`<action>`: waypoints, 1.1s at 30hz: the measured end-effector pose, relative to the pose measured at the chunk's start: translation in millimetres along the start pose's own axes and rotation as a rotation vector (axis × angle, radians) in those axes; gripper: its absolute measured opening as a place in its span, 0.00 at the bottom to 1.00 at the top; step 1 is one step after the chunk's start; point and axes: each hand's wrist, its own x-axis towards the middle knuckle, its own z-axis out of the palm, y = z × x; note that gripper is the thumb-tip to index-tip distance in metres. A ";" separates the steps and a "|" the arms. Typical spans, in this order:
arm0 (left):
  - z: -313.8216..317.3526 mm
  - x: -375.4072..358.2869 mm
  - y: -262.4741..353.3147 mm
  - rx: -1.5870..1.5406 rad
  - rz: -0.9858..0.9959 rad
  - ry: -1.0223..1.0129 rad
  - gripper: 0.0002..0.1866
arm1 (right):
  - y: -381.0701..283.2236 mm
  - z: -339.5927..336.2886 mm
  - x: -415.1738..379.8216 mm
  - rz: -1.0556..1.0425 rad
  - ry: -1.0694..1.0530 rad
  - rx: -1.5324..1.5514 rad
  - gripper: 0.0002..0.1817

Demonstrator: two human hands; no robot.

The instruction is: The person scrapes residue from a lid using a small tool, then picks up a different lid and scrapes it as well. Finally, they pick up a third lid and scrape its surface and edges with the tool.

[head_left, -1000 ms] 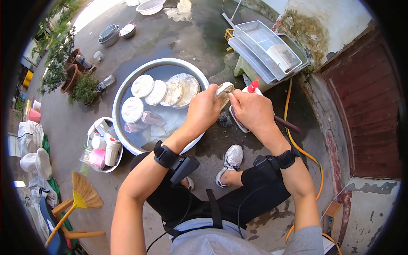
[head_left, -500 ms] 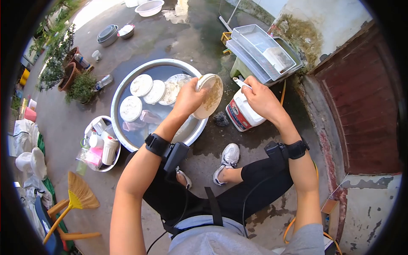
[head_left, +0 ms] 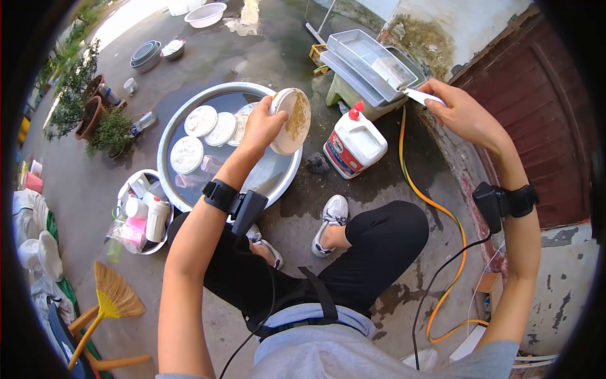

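While a round lid (head_left: 294,121) is gripped at its edge by the left hand (head_left: 262,130), its stained face is turned rightward, away from the basin (head_left: 295,165), probably so that the dirty side is kept clear of the grip. The lid is seen against the basin's right rim, held tilted. Well to the right of the basin, a narrow white tool (head_left: 427,97) is pinched near 1 end by the right hand (head_left: 464,114), the free end pointed back toward the basin; its exact kind cannot be told. The tool and lid are well apart. Inside the basin, at least 4 other lids (head_left: 186,155) are spread, some overlapping, presumably so that they are wetted by the water (head_left: 271,177). Right of the basin, a jug (head_left: 355,148) with a red pump (head_left: 356,110) is stood upright, apparently for easy reach. Between the jug and basin, a dark scrubber (head_left: 317,162) is left. Left of the basin, cups (head_left: 136,207) are gathered in a bowl (head_left: 163,245), likely to be kept together.
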 end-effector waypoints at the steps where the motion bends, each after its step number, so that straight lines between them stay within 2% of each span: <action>1: 0.0 -2.6 4.9 -0.001 0.001 0.001 0.24 | 7.1 11.7 3.0 0.035 -0.040 0.047 0.15; 3: 0.5 -7.0 12.6 -0.065 -0.095 0.013 0.23 | 25.0 48.7 15.8 -0.061 -0.020 0.052 0.12; 6: 8.3 1.2 -10.0 -0.136 -0.086 0.073 0.22 | 36.1 106.8 41.7 -0.104 -0.096 0.027 0.16; 8: 13.4 3.7 -29.5 -0.214 -0.087 0.123 0.22 | 39.2 145.6 60.0 -0.040 -0.184 0.094 0.20; 10: 18.0 4.0 -41.9 -0.295 -0.084 0.169 0.21 | 55.1 196.4 78.5 -0.112 -0.133 0.005 0.19; 11: 19.0 1.2 -48.0 -0.286 -0.116 0.229 0.21 | 49.4 210.9 81.7 -0.020 -0.180 0.026 0.19; 14: 24.4 -7.4 -63.1 -0.314 -0.158 0.352 0.21 | 59.4 274.5 106.5 0.046 -0.227 0.046 0.19; 16: 25.5 -15.8 -69.8 -0.383 -0.167 0.414 0.21 | 67.0 315.9 124.9 0.266 -0.253 0.042 0.20; 21: 29.5 -15.9 -84.0 -0.354 -0.226 0.451 0.20 | 81.3 361.0 136.1 0.249 -0.301 0.156 0.18; 26: 27.8 -5.8 -103.5 -0.397 -0.281 0.341 0.18 | 85.4 376.1 150.3 0.343 -0.246 0.177 0.16; 29: 22.1 -9.2 -112.6 -0.418 -0.293 0.262 0.18 | 93.5 393.1 159.9 0.329 -0.216 0.206 0.16; 33: 24.4 -12.6 -121.3 -0.399 -0.366 0.274 0.18 | 90.7 403.4 164.9 0.338 -0.204 0.268 0.15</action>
